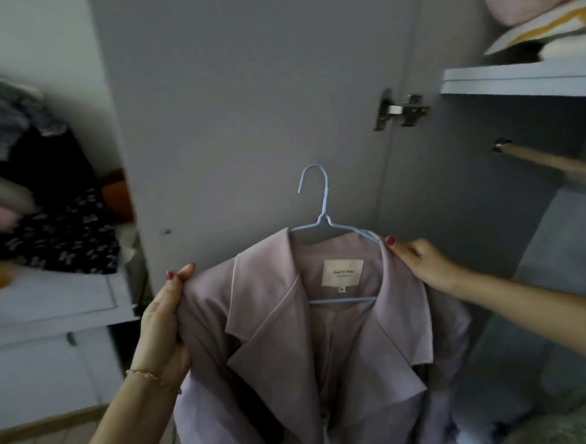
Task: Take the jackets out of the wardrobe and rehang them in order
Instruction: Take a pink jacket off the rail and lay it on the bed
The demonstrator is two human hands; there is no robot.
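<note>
A pale mauve jacket (285,342) with wide lapels and a white neck label hangs on a light blue wire hanger (321,199), held up in front of the open wardrobe door. My left hand (164,322) grips the jacket's left shoulder. At the right shoulder, my right hand (421,265) pinches the collar and the hanger wire. The hanger's hook points up and is free of the wooden rail (555,163), which runs inside the wardrobe at the upper right.
The grey wardrobe door (243,104) with its hinge (401,110) stands open behind the jacket. A shelf (523,79) above the rail carries folded bedding. A pile of clothes (43,202) lies on a white cabinet (49,305) at the left.
</note>
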